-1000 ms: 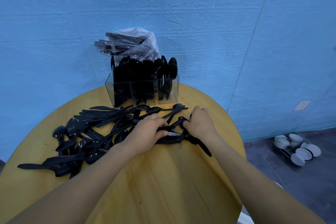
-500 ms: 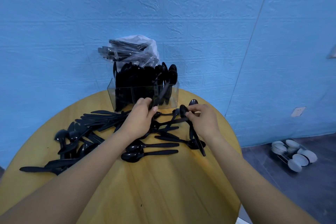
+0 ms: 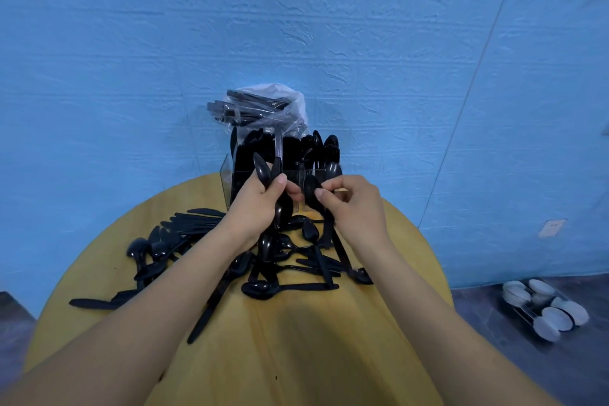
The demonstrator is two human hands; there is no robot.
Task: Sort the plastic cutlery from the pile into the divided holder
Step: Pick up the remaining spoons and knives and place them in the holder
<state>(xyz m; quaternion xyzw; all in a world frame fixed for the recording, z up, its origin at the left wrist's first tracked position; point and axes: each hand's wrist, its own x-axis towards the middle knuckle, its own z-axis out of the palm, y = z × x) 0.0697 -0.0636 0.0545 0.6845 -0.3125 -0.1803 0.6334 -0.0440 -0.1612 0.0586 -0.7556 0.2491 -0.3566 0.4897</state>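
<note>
A pile of black plastic cutlery [image 3: 197,241] lies across the round wooden table [image 3: 296,356]. At the table's far edge stands a clear divided holder [image 3: 227,181], packed with black spoons and other cutlery. My left hand [image 3: 257,208] grips a few black spoons [image 3: 263,170], bowls up, just in front of the holder. My right hand [image 3: 356,204] pinches another black spoon [image 3: 311,189] by its bowl end, close beside the left hand. Both hands are raised above the pile.
A clear plastic bag of wrapped cutlery [image 3: 263,109] leans on the blue wall behind the holder. On the dark floor at the right sits a wire rack of white bowls [image 3: 543,306]. The table's near half is bare wood.
Both hands rose from the pile toward the holder, each lifting spoons. The left hand's spoons now stand upright. The camera tilted, so the table sits lower in view.
</note>
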